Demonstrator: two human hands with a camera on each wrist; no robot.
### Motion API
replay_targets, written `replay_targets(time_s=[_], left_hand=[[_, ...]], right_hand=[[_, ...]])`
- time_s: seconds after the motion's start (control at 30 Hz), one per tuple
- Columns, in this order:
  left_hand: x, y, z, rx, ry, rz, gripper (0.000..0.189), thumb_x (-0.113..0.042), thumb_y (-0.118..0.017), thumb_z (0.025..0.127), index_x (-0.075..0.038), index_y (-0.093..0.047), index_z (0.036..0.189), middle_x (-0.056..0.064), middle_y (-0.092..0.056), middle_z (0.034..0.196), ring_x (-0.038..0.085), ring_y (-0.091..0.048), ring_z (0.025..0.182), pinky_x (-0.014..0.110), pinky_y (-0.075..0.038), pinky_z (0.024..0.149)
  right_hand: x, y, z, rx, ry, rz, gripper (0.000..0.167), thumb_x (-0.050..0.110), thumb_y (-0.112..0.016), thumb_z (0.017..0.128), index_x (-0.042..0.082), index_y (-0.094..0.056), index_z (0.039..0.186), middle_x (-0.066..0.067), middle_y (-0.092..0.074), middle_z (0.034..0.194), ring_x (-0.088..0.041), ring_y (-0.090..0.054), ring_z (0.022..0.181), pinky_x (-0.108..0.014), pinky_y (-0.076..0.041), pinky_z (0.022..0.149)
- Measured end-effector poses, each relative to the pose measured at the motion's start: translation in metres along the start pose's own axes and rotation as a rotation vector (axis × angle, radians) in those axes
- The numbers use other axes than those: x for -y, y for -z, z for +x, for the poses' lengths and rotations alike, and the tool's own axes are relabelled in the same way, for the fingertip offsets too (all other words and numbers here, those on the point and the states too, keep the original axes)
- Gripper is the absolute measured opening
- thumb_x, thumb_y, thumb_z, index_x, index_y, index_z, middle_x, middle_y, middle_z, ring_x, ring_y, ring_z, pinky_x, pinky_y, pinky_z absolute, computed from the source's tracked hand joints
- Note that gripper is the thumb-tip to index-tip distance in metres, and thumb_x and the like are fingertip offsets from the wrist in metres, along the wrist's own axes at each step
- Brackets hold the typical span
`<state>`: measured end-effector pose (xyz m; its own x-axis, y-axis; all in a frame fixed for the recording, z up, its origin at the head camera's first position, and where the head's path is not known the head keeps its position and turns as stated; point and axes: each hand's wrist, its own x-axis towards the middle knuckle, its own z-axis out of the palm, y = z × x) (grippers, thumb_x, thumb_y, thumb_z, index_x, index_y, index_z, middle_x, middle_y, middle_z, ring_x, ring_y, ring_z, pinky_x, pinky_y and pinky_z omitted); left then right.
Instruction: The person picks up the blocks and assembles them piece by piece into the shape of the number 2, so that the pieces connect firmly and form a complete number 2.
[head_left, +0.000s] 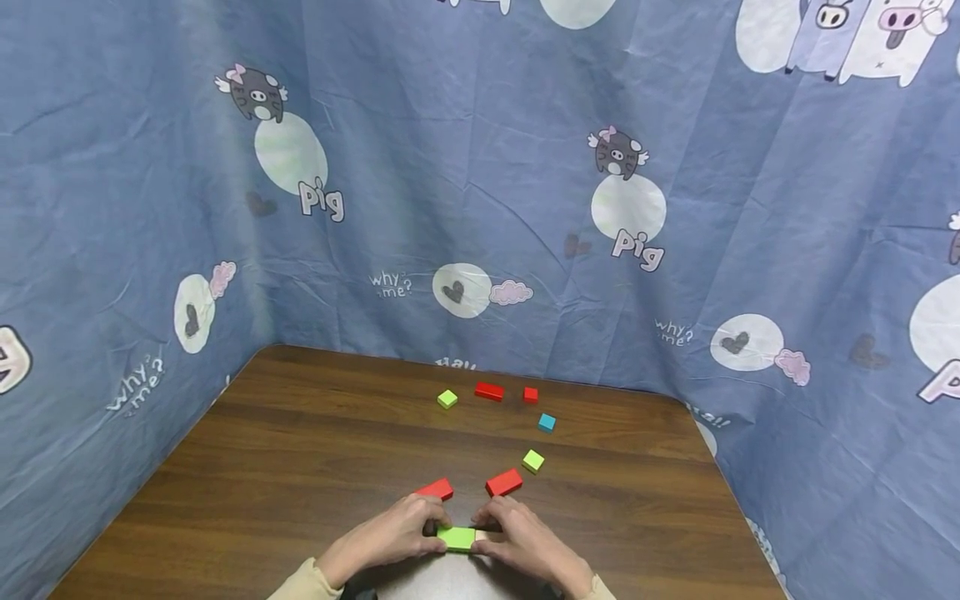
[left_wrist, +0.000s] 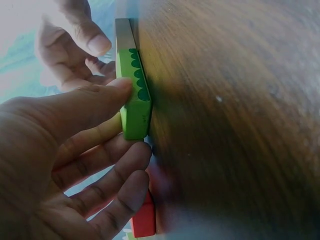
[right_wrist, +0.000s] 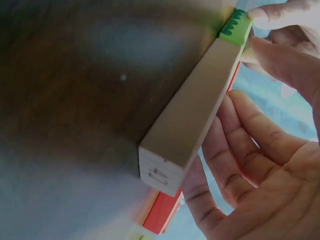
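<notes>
Left hand: thumb and forefinger set in a pinch, outer fingers loosely bent and spread. Right hand: fingers gently bent, thumb held apart. Wrists bare, angled inward; both hands low, fingertips facing. Pale cream fabric sleeves end above the wrists.

A green block lies end-to-end with a pale wooden block.
</notes>
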<state>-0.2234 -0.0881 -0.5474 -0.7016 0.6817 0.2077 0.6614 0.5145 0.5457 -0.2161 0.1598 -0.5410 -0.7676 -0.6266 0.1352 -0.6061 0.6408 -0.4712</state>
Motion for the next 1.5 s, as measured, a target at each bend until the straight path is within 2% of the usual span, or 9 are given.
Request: replay_targets(time_s=[0.33, 0.5, 0.73, 1.03, 1.2, 1.5], left_hand=[[-0.001, -0.001, 0.001, -0.027, -0.036, 0.013, 0.014, -0.018, -0.079, 0.077, -0.012, -0.069, 0.085, -0.009, -0.058, 0.077, -0.004, -0.049, 0.069, 0.012, -0.04, 0.061], [0.0, -0.002, 0.001, -0.02, -0.025, 0.019, 0.015, -0.019, -0.08, 0.076, -0.012, -0.069, 0.085, -0.009, -0.057, 0.076, -0.004, -0.049, 0.069, 0.011, -0.04, 0.062], [-0.001, 0.0, -0.001, -0.01, -0.015, 0.01, 0.015, -0.019, -0.08, 0.077, -0.012, -0.069, 0.085, -0.011, -0.056, 0.076, -0.004, -0.049, 0.068, 0.011, -0.04, 0.061], [-0.003, 0.003, 0.0, 0.002, 0.0, -0.007, 0.014, -0.018, -0.079, 0.078, -0.011, -0.07, 0.086, -0.01, -0.057, 0.077, -0.003, -0.049, 0.069, 0.013, -0.041, 0.061], [0.0, 0.002, 0.001, -0.013, -0.022, 0.017, 0.016, -0.02, -0.08, 0.077, -0.012, -0.071, 0.087, -0.01, -0.058, 0.077, -0.004, -0.049, 0.069, 0.012, -0.041, 0.062], [-0.002, 0.004, 0.003, 0.039, 0.019, 0.044, 0.016, -0.023, -0.079, 0.078, -0.014, -0.072, 0.089, -0.013, -0.057, 0.078, -0.004, -0.05, 0.07, 0.013, -0.042, 0.062]], right_hand=[[0.002, -0.004, 0.004, 0.021, -0.003, -0.003, 0.025, 0.038, -0.071, 0.086, 0.022, -0.065, 0.104, 0.015, -0.061, 0.099, 0.001, -0.053, 0.094, -0.024, -0.046, 0.081], [0.004, -0.004, 0.005, 0.053, -0.029, -0.005, 0.024, 0.038, -0.071, 0.086, 0.024, -0.065, 0.104, 0.017, -0.06, 0.099, 0.002, -0.052, 0.095, -0.027, -0.045, 0.082], [0.006, -0.007, 0.004, 0.016, 0.023, -0.02, 0.022, 0.035, -0.072, 0.086, 0.021, -0.067, 0.102, 0.013, -0.061, 0.096, 0.001, -0.053, 0.092, -0.025, -0.045, 0.079], [0.006, -0.007, 0.006, 0.015, 0.027, -0.061, 0.021, 0.036, -0.072, 0.086, 0.021, -0.067, 0.101, 0.014, -0.061, 0.094, 0.001, -0.052, 0.091, -0.024, -0.045, 0.079], [0.007, -0.005, 0.008, 0.015, 0.051, -0.081, 0.021, 0.034, -0.072, 0.086, 0.02, -0.068, 0.101, 0.013, -0.062, 0.094, 0.001, -0.053, 0.09, -0.024, -0.045, 0.078], [0.009, -0.004, 0.011, 0.023, 0.062, -0.122, 0.02, 0.035, -0.072, 0.085, 0.022, -0.069, 0.099, 0.017, -0.064, 0.093, 0.001, -0.054, 0.091, -0.027, -0.045, 0.082]])
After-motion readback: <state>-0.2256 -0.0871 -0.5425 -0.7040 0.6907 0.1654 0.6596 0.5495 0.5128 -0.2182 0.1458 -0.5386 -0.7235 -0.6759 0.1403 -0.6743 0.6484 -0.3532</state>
